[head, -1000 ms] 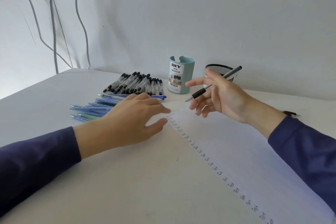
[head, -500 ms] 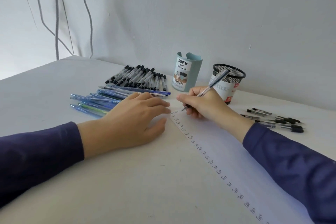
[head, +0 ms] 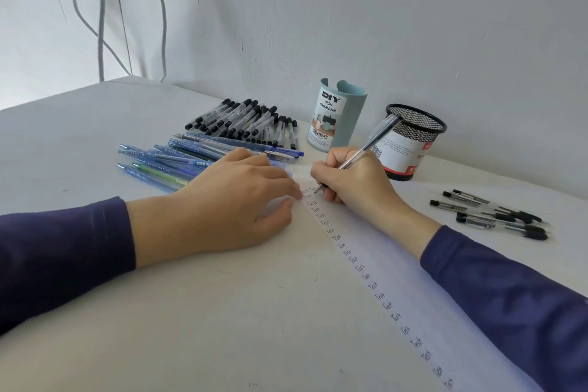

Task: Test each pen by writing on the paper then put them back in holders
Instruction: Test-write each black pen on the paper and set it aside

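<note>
Pen: slim clear plastic ballpoint pen (head: 366, 146), tip on white paper sheet (head: 397, 264).
Handling: likely light, stiff, smooth; pinch low near tip.
Right hand (head: 353, 178): curled round the lower barrel.
Left hand (head: 229, 200): flat, steadying the paper's corner.

Pen holders, two: one pale teal plastic desk organizer (head: 350, 124), one black wire-mesh cup (head: 416, 132). One white paper sheet (head: 381, 264). One clear ballpoint pen (head: 372, 138) in use. Heap of black-capped clear pens (head: 248, 124), too packed to count. Translucent blue pens (head: 159, 162), roughly ten. Loose black-gripped pens (head: 496, 216), about seven.
</note>
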The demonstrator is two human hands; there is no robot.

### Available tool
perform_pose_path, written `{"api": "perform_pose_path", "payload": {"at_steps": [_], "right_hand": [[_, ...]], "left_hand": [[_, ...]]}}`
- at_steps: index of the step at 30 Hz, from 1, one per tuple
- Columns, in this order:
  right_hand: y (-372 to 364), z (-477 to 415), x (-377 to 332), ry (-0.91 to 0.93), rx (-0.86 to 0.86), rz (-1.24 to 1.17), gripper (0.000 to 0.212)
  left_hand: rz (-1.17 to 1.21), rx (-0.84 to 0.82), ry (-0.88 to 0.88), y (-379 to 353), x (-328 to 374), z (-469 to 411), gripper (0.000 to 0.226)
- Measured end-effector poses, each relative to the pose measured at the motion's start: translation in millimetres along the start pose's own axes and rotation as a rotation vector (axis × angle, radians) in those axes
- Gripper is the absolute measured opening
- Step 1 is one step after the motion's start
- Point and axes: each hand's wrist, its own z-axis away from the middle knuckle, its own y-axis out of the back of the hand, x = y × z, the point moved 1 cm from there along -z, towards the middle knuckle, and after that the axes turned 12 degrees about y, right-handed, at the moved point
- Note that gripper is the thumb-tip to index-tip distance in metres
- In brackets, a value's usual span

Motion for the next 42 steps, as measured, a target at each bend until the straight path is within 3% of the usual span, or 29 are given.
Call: {"api": "perform_pose_path", "payload": {"at_steps": [42], "right_hand": [[2.3,-2.2,4.5,-0.033,0.025,-0.028,0.035]], "left_hand": [[0.025,0.018,-0.001,-0.3,0.9,-0.6,0.045]]}}
